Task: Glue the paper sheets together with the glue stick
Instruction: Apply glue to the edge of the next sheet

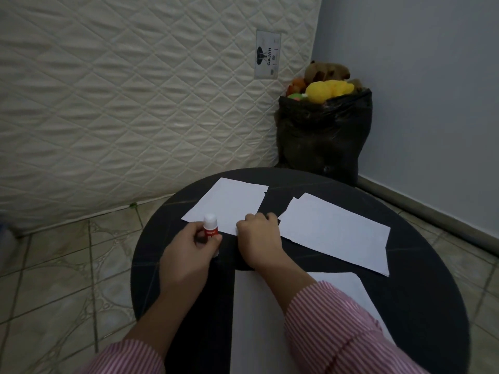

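White paper sheets are lying on a round black table (162,265). One small white paper sheet (229,203) is sitting at the far left, and a white stack of paper sheets (337,233) is lying to its right. A big white paper sheet (259,319) is lying close to the person, partly under the right arm. The left hand (186,247) is holding a little glue stick with a white cap and red label (210,225), fingers curled round it, cap pointing up, over the near edge of the small sheet. The right hand (259,238) is resting on that sheet's near right corner with fingers bent; it may be pinching the edge, but I cannot tell
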